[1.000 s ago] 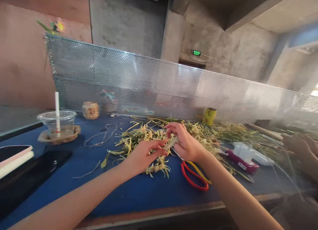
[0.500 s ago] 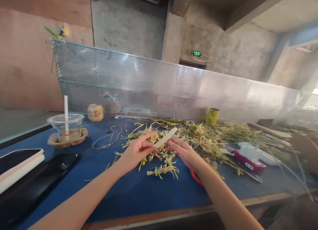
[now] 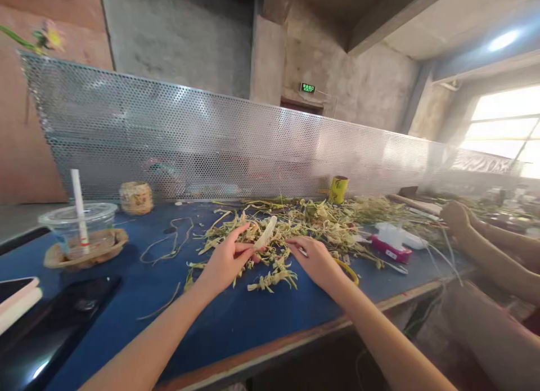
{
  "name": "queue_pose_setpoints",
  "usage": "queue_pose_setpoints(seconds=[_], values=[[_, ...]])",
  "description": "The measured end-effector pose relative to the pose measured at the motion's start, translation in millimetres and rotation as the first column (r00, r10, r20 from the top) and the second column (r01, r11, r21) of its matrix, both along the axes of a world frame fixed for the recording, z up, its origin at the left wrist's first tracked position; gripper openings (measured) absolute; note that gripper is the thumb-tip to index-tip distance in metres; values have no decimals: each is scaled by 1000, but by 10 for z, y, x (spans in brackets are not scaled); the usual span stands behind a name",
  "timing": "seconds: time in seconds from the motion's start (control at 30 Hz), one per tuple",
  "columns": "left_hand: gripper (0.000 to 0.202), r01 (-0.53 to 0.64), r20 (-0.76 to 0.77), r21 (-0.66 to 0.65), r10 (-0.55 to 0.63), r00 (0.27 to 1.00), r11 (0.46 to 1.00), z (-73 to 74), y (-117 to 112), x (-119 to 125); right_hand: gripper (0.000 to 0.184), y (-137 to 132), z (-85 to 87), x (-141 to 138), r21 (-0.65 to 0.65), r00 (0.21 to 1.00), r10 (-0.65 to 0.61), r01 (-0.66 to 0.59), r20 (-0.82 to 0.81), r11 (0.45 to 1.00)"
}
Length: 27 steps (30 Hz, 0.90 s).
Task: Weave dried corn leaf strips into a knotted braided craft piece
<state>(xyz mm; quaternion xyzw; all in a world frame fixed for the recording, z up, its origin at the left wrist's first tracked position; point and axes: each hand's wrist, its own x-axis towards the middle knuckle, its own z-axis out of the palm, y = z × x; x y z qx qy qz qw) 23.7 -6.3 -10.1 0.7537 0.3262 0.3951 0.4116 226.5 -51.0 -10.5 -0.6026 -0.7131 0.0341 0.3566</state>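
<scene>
My left hand (image 3: 225,261) pinches a pale peeled stalk piece (image 3: 265,233), which points up and to the right above a heap of green-yellow husk strips (image 3: 295,225) on the blue table (image 3: 236,318). My right hand (image 3: 316,260) lies just right of it, fingers stretched out low over the husks, holding nothing. Under the right hand part of the yellow handle of the scissors (image 3: 351,270) shows.
A lidded plastic cup with a straw (image 3: 78,222) stands on a woven coaster at the left, a small woven jar (image 3: 135,197) behind it. A dark phone (image 3: 63,318) lies front left. A yellow can (image 3: 338,189), a magenta-and-white pack (image 3: 390,242), another person's arms (image 3: 485,245) at right. Perforated metal screen behind.
My right hand let go of the stalk piece and dropped open onto the husks; the left hand kept it. The camera turned right, bringing another person's arms and a window into view.
</scene>
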Motion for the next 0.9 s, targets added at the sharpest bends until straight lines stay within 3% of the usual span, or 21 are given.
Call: queue_pose_setpoints(seconds=[0.07, 0.1, 0.13, 0.23, 0.37, 0.47, 0.63, 0.77, 0.9], values=[[59, -17, 17, 38, 17, 1000, 999, -18, 23, -9, 23, -98, -82, 197, -53, 918, -264, 291, 296, 955], [57, -29, 29, 61, 27, 999, 998, -24, 35, -14, 22, -142, -130, 291, -93, 855, -331, 397, 398, 913], [55, -43, 42, 86, 40, 998, 995, -30, 48, -20, 22, -180, -179, 373, -123, 804, -369, 472, 466, 873], [52, -88, 73, 152, 77, 994, 984, -61, 110, -32, 20, -256, -308, 521, -153, 741, -397, 552, 542, 820], [51, -132, 97, 177, 116, 988, 975, -135, 223, -25, 21, -257, -363, 541, -165, 704, -388, 579, 595, 799], [60, -176, 201, 142, 145, 969, 974, -144, 295, -36, 19, -227, -342, 534, -175, 699, -347, 558, 625, 811], [73, -415, 421, 121, 332, 844, 902, -33, 385, -168, 19, -262, -319, 496, -181, 721, -284, 494, 632, 851], [72, -495, 413, 100, 416, 810, 863, 29, 432, -255, 29, -343, -281, 424, -111, 706, -350, 517, 616, 849], [67, -508, 429, 103, 423, 798, 855, 24, 462, -244, 34, -434, -262, 426, 78, 690, -512, 556, 512, 827]])
